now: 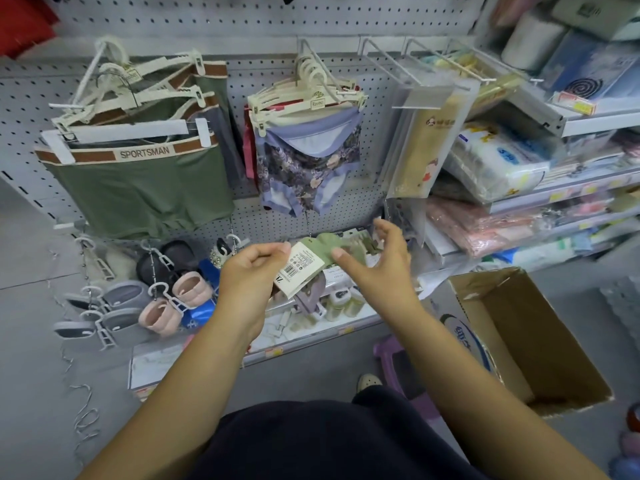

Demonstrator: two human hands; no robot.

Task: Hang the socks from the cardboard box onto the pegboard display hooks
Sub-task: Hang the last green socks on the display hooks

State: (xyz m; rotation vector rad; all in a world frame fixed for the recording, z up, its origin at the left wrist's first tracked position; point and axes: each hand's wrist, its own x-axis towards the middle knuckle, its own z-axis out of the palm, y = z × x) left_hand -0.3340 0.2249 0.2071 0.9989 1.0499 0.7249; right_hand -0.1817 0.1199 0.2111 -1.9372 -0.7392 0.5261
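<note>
The left hand (254, 271) pinches the left edge of a white card label (298, 268) between thumb and curled fingers. That label wraps a pair of pale green socks (320, 244), held in front of the low part of the grey pegboard (242, 81), just under the hanging floral briefs (304, 168). The right hand (379, 263) is wide, its fingers spread and relaxed; its thumb tip lies at the socks' right edge, though whether it presses on them I cannot tell. The cardboard box (485, 327) stands open on the floor to the right, near the person. Green shorts marked SPORTSMAN (138, 181) hang on the far left, with pink and grey slippers (162, 303) below them.
</note>
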